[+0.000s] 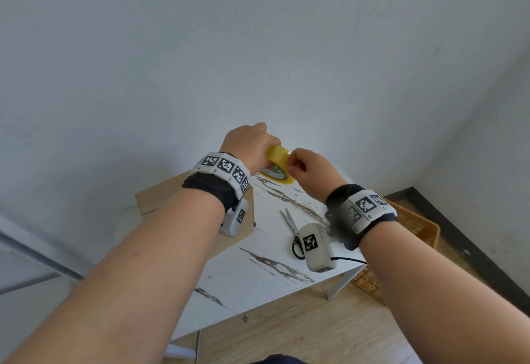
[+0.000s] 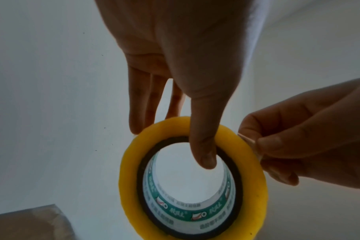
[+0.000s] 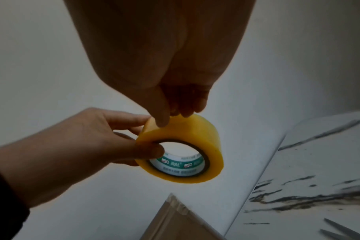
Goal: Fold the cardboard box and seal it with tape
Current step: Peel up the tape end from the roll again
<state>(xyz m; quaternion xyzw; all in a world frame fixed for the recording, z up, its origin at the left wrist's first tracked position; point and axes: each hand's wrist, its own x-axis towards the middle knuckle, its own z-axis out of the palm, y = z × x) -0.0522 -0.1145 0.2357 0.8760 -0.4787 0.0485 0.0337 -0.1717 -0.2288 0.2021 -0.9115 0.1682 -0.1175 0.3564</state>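
Here we hold the roll of yellow packing tape (image 1: pixel 277 160) up in the air above the far edge of the white marbled surface (image 1: pixel 258 266). Our left hand (image 1: pixel 249 141) grips the roll, thumb hooked into its core and fingers (image 2: pixel 138 104) along the far side. Our right hand (image 1: pixel 308 167) pinches at the roll's outer edge, fingers (image 3: pixel 162 113) pressed together on the tape. The cardboard box (image 1: pixel 155 198) lies on the surface beneath the left wrist, and scissors (image 1: pixel 294 234) lie near the right wrist.
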